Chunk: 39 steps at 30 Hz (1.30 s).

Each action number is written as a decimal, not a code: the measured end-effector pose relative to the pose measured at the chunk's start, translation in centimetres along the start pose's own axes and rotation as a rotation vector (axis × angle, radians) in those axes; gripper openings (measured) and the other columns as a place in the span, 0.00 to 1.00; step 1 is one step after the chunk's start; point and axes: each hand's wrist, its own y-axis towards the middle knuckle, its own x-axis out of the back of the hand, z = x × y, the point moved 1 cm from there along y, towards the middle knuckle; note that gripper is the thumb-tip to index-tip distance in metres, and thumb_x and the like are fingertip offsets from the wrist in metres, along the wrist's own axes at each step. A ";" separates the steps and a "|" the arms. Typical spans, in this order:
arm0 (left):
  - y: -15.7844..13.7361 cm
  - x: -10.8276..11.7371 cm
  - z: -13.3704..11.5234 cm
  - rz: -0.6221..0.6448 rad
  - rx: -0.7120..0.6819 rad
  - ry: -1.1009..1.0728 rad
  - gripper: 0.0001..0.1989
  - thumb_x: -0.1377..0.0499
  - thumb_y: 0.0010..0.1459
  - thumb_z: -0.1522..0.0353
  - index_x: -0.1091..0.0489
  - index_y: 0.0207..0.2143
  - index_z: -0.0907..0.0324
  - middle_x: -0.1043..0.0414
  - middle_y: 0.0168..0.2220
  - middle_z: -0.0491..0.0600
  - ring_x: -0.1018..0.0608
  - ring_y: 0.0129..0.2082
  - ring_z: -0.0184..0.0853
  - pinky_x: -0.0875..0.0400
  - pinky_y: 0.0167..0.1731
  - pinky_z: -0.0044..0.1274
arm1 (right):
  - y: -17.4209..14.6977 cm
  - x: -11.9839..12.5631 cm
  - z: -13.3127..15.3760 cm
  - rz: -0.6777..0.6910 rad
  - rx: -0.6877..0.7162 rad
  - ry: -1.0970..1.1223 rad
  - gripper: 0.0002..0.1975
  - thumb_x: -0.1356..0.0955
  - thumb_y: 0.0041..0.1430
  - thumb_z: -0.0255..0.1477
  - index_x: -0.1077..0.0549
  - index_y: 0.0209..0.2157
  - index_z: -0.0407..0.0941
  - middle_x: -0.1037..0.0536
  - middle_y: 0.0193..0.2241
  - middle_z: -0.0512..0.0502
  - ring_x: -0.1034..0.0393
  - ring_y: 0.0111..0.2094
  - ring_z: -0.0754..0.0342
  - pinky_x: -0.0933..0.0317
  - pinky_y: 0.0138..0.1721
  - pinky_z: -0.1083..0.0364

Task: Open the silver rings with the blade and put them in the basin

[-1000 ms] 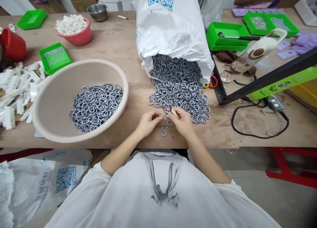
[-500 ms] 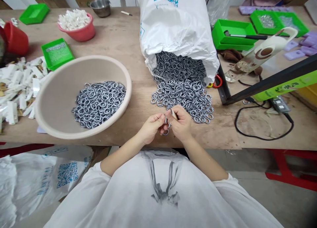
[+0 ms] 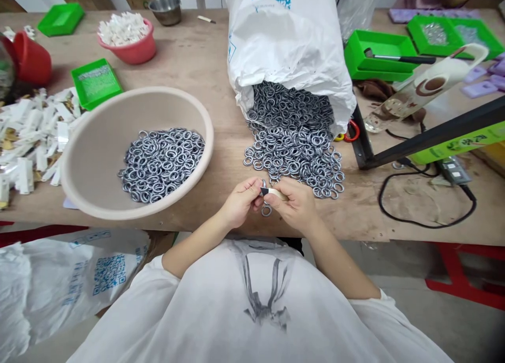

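Observation:
My left hand (image 3: 241, 201) is closed in a pinch on a small grey metal ring (image 3: 264, 183), mostly hidden by the fingers. In my right hand (image 3: 299, 204) is a short cream-handled tool with a dark flat tip (image 3: 276, 193), perhaps a small blade. Its tip points left and meets the ring at my left fingertips. A single loose ring (image 3: 266, 210) lies on the table just below the fingers. Beyond my hands, a heap of grey rings (image 3: 295, 150) spills from the mouth of a white sack (image 3: 288, 52). More rings (image 3: 161, 163) lie in a beige basin (image 3: 79, 187) at left.
White plastic pieces (image 3: 29, 137) are piled at far left. Behind the basin are a green tray (image 3: 97, 84) and a red bowl (image 3: 136, 52). On the right stand a black metal frame (image 3: 365, 147), a clear bottle (image 3: 410, 100) and a cable (image 3: 426, 226).
My right hand has shifted slightly right and turned, so the tool now lies sideways with its dark tip against the ring. The left hand keeps its pinch. The view has shifted slightly.

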 end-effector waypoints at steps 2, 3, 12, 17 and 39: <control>-0.3 0.0 0.0 0.073 0.006 0.022 0.24 0.34 0.51 0.50 0.37 0.26 0.60 0.43 0.17 0.39 0.41 0.17 0.24 0.45 0.19 0.18 | 0.3 0.0 -1.0 0.011 -0.073 0.014 0.24 0.36 0.65 0.46 0.31 0.22 0.45 0.34 0.20 0.52 0.41 0.23 0.58 0.50 0.27 0.56; -0.4 0.1 -0.1 0.131 0.012 0.039 0.23 0.34 0.53 0.51 0.37 0.26 0.60 0.41 0.17 0.40 0.40 0.17 0.24 0.44 0.19 0.18 | 0.5 0.0 -1.7 0.002 -0.138 0.011 0.24 0.37 0.65 0.46 0.31 0.22 0.45 0.33 0.19 0.52 0.41 0.23 0.58 0.50 0.27 0.56; -0.5 3.7 -0.6 -0.005 0.046 0.099 0.20 0.31 0.51 0.59 0.25 0.41 0.62 0.21 0.33 0.52 0.25 0.25 0.28 0.30 0.29 0.21 | -0.3 -1.5 -5.4 0.067 -0.357 -0.448 0.13 0.29 0.59 0.41 0.21 0.39 0.47 0.22 0.36 0.44 0.30 0.32 0.50 0.48 0.29 0.54; 0.2 4.6 0.3 -0.140 0.075 0.074 0.15 0.34 0.50 0.62 0.25 0.37 0.63 0.26 0.30 0.48 0.27 0.24 0.28 0.29 0.29 0.23 | -0.5 -2.5 -5.5 0.140 -0.422 -0.529 0.09 0.33 0.64 0.34 0.21 0.37 0.47 0.24 0.37 0.41 0.32 0.29 0.51 0.50 0.27 0.53; 0.8 0.7 0.8 -0.111 -0.104 0.133 0.24 0.35 0.50 0.49 0.33 0.25 0.61 0.38 0.23 0.44 0.38 0.24 0.27 0.42 0.24 0.20 | 0.8 -1.9 -0.8 -0.048 -0.372 0.579 0.19 0.24 0.48 0.43 0.27 0.36 0.47 0.24 0.31 0.50 0.30 0.30 0.55 0.35 0.33 0.55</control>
